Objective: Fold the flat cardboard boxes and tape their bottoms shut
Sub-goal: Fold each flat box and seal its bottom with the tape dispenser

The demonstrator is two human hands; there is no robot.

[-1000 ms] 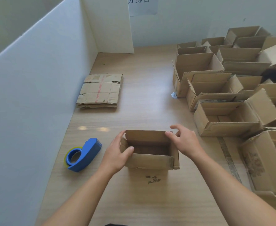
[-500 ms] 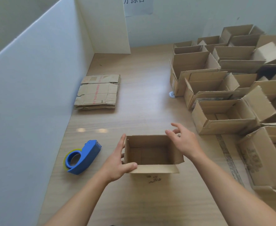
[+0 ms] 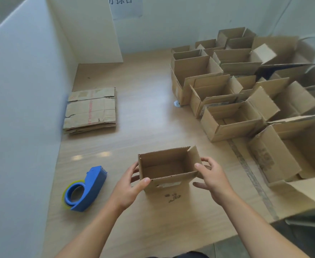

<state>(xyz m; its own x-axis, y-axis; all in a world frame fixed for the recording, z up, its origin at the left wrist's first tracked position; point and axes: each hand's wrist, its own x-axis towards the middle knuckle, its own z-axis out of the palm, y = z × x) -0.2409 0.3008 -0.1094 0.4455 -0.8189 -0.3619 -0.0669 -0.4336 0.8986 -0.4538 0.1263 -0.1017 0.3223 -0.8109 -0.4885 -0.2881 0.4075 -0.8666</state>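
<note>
Hands: left (image 3: 126,187), right (image 3: 213,178) gripping open box (image 3: 168,171), seemingly lifted.

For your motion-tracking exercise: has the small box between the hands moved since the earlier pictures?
Yes. The small box has been lifted and tipped, its near wall now covering part of the dark scuff mark on the table.

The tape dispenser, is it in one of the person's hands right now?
No, the blue tape dispenser lies on the table while both hands grip the small cardboard box.
</note>
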